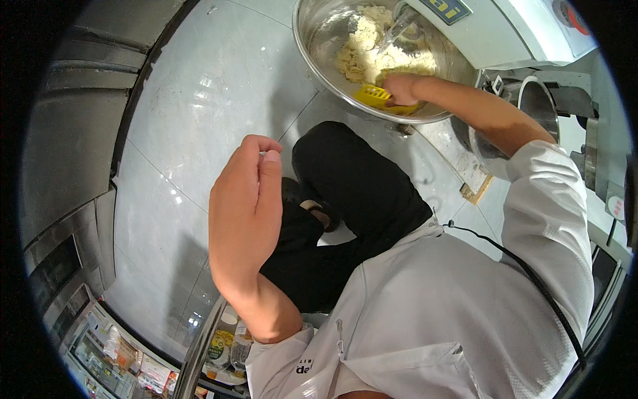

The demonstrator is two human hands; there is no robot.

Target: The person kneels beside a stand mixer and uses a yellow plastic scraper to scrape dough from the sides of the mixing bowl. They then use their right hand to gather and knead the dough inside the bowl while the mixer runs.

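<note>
My right hand [402, 91] reaches into a large stainless steel mixer bowl [311, 65] and grips a yellow plastic scraper [373, 95] with holes in it, low against the bowl's near wall. Pale crumbly dough [356, 55] lies beyond the hand, around the mixer's metal attachment [398, 29]. My left hand [245, 199] is raised above the floor, left of my black-trousered legs. Its fingers curl towards the thumb; whether anything is inside them is hidden.
The white mixer housing [493, 30] overhangs the bowl at the upper right. Beside it stands another metal bowl [538, 104]. A wood-edged board [461, 164] lies below. Metal cabinets [75, 134] line the left; bottles [219, 349] and packets [154, 374] fill shelves at the lower left.
</note>
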